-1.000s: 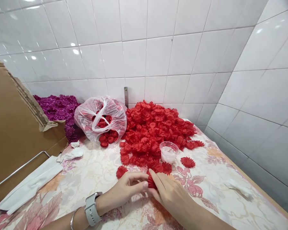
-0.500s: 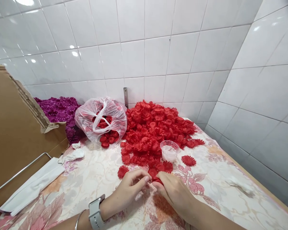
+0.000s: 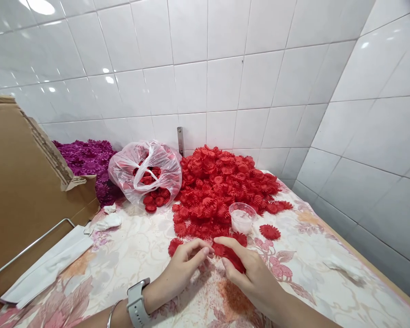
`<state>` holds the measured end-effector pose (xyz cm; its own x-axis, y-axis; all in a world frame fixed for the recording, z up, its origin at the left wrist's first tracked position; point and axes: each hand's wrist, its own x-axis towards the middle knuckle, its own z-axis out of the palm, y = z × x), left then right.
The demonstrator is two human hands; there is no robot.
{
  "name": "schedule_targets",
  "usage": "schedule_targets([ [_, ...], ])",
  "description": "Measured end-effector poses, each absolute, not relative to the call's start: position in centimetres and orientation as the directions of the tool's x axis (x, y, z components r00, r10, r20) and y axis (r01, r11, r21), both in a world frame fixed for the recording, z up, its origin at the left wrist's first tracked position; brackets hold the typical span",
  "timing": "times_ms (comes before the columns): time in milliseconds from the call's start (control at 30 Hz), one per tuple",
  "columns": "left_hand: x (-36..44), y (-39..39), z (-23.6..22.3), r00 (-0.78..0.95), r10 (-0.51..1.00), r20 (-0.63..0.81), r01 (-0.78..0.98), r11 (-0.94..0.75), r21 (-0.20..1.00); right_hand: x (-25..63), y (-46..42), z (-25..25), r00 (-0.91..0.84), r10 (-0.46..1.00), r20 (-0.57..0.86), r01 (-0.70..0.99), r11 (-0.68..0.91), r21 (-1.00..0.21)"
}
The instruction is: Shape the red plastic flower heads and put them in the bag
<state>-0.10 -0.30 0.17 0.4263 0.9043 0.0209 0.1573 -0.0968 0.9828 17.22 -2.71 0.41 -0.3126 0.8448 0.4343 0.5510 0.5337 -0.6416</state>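
Observation:
My right hand (image 3: pixel 253 278) is closed round a small bunch of red flower pieces (image 3: pixel 233 258), thumb on top, just above the flowered tablecloth (image 3: pixel 130 255). My left hand (image 3: pixel 181 269), with a white watch on the wrist, has its fingers curled and its fingertips touch the left end of the bunch. Right behind the hands spreads a big heap of red flower pieces (image 3: pixel 222 187). A single red piece (image 3: pixel 173 246) lies beside my left fingers, another (image 3: pixel 269 232) to the right.
A small clear cup of white stuff (image 3: pixel 242 217) stands at the heap's front edge. A clear plastic bag with red pieces (image 3: pixel 145 173) and a purple flower pile (image 3: pixel 87 159) lie at the back left. Cardboard (image 3: pixel 23 182), white paper (image 3: pixel 44 264) on the left. Tiled walls behind and right.
My right hand has lifted the red pieces off the cloth and turned, so the bunch now shows between thumb and fingers. My left fingers stayed at its left end.

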Motion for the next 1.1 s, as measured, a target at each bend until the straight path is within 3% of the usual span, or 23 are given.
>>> schedule_targets([
  [267, -0.1, -0.3, 0.1, 0.432, 0.902, 0.006, 0.119, -0.063, 0.991, 16.9, -2.6, -1.6, -0.397, 0.815, 0.422, 0.534, 0.579, -0.617],
  [500, 0.2, -0.8, 0.6, 0.489, 0.869, -0.081, 0.006, 0.089, 0.996, 17.1, -2.6, -1.0, -0.280, 0.842, 0.462, 0.568, 0.533, -0.627],
  [567, 0.2, -1.0, 0.9, 0.528, 0.842, -0.114, -0.072, 0.178, 0.981, 17.2, -2.5, -1.1, -0.258, 0.789, 0.558, 0.577, 0.589, -0.566],
  [733, 0.2, -1.1, 1.1, 0.607, 0.789, -0.096, -0.139, 0.225, 0.964, 17.2, -2.7, -1.3, -0.358, 0.472, 0.806, 0.484, 0.832, -0.272],
  [967, 0.2, -1.1, 0.8, 0.704, 0.705, -0.080, -0.165, 0.272, 0.948, 17.1, -2.7, -1.7, -0.416, 0.383, 0.825, 0.507, 0.851, -0.139],
  [1100, 0.3, -0.8, 0.5, 0.559, 0.826, -0.064, -0.179, 0.196, 0.964, 17.1, -2.3, -1.5, -0.446, 0.367, 0.817, 0.533, 0.842, -0.087],
])
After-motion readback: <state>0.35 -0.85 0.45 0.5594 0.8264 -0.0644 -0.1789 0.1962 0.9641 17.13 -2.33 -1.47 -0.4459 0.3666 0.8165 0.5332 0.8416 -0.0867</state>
